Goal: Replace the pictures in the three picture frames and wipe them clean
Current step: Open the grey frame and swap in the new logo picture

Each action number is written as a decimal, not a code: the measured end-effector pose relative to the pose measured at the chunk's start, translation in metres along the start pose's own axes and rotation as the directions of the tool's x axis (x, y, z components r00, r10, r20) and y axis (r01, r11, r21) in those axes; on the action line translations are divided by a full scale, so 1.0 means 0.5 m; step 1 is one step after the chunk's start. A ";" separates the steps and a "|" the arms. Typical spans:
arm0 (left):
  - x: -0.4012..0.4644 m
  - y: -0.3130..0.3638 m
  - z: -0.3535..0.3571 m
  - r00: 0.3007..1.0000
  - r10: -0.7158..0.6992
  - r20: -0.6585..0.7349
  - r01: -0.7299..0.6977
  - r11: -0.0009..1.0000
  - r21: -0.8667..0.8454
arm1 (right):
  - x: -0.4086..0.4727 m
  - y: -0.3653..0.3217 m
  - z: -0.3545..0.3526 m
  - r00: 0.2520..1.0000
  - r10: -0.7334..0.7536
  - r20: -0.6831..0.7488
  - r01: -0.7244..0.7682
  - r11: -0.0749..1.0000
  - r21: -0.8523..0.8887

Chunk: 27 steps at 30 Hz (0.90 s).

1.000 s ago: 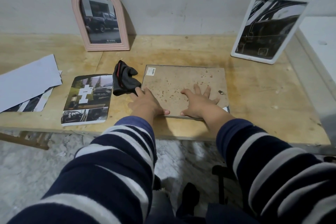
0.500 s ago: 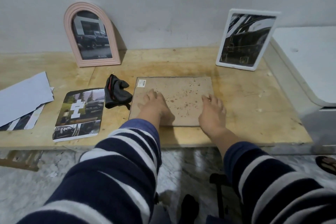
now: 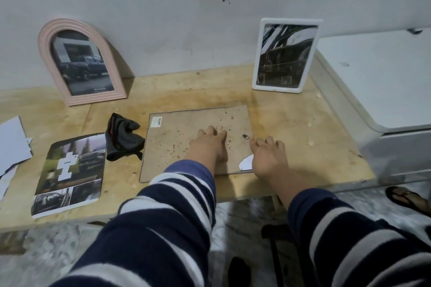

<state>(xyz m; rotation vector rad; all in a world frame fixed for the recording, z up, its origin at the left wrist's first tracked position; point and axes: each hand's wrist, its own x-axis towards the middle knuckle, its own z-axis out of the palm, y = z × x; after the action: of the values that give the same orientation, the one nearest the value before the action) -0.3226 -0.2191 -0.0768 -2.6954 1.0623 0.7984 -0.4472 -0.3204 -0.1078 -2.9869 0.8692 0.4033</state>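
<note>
A rectangular picture frame [image 3: 182, 133] lies face down on the wooden table [image 3: 303, 123], its stained brown backing board up. My left hand [image 3: 208, 144] rests flat on the middle of the backing. My right hand [image 3: 267, 154] lies on the frame's right near corner, fingers bent near a small black hanger tab [image 3: 245, 136]; a white paper corner [image 3: 246, 162] shows there. A pink arched frame [image 3: 79, 63] and a white rectangular frame [image 3: 285, 55] lean on the wall, each with a car photo. A black cloth [image 3: 123, 140] lies left of the flat frame.
A printed car picture sheet [image 3: 70, 172] lies at the table's left front, with white papers [image 3: 11, 144] further left. A white appliance [image 3: 384, 81] stands against the table's right side. A sandalled foot [image 3: 408, 198] shows on the floor at right.
My left hand slid from the frame's left near corner to its middle. My right hand shifted right to the near right corner. The camera view tilted and drew closer.
</note>
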 end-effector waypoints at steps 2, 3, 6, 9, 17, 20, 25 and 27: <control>0.005 0.000 -0.002 1.000 -0.003 0.006 0.003 1.000 0.022 | 0.012 0.003 -0.016 0.999 -0.038 0.021 0.039 0.999 -0.024; 0.009 0.000 -0.006 1.000 0.004 0.010 -0.005 0.999 0.035 | 0.021 0.008 -0.024 0.999 -0.042 0.035 0.042 0.999 -0.014; 0.015 0.001 -0.018 1.000 0.014 0.009 -0.014 0.998 0.059 | 0.054 0.017 -0.052 0.997 0.020 0.075 -0.024 0.998 0.053; 0.022 0.004 -0.029 1.000 0.016 -0.003 -0.015 0.996 0.085 | 0.083 0.023 -0.067 0.993 0.114 0.026 -0.116 0.983 0.145; 0.063 -0.020 -0.032 0.998 0.008 0.057 -0.018 0.985 0.173 | 0.116 0.010 -0.039 0.990 0.081 0.115 -0.102 0.976 0.192; 0.074 -0.031 -0.026 0.996 0.013 0.091 -0.023 0.994 0.106 | 0.113 0.009 -0.027 0.995 0.062 0.078 -0.070 0.991 0.116; 0.072 -0.034 -0.030 0.995 0.021 0.097 -0.028 0.997 0.076 | 0.114 0.007 -0.022 0.999 0.032 0.044 -0.032 0.999 0.008; 0.073 -0.033 -0.033 0.995 0.020 0.096 -0.028 0.997 0.077 | 0.118 0.011 -0.031 1.000 -0.027 0.010 0.028 0.994 -0.109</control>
<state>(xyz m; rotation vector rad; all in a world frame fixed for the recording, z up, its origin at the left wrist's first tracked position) -0.2823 -0.2335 -0.0828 -2.5570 1.0830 0.8612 -0.3982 -0.3574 -0.1069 -3.0896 0.8311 0.4775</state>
